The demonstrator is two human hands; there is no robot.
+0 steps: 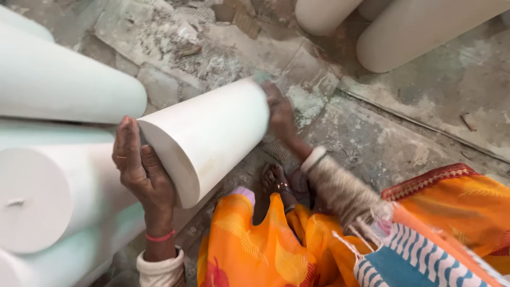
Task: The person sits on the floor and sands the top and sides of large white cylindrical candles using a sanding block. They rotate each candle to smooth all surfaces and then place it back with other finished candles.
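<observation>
A white cone-shaped cylinder (212, 133) lies tilted across my lap area, its wide flat end facing me. My left hand (139, 170) presses flat against the rim of that wide end, fingers spread upward. My right hand (279, 109) is at the far narrow end, blurred, holding a small greenish pad (260, 77) against the surface. My foot (273, 183) shows under the piece, among orange cloth (255, 244).
Several similar white and pale green cylinders (58, 85) are stacked at the left. More cream ones (414, 32) lie at the top right. The rough concrete floor (382, 138) is dusty with white powder and cracks.
</observation>
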